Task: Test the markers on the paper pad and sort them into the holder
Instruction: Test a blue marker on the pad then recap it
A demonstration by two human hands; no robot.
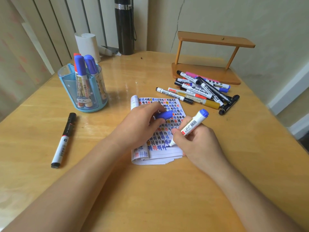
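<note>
The right hand (198, 141) grips a blue marker (192, 125), tip down near the bottom edge of the paper pad (167, 153), mid-frame. The left hand (142, 124) rests on the pad, pinching the blue cap (164, 115). The holder (83, 92) stands upper left — bare table (118, 91) lies between it and the pad. More markers (197, 96) lie piled upper right.

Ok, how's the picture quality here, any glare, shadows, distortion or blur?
In the head view, soft light puts a glare patch on the table behind the paper pad; the holder throws a faint shadow to its right; the wide lens bows the table's edges and stretches the forearms; the left hand, right hand and marker pile look sharp, without motion blur.
</note>
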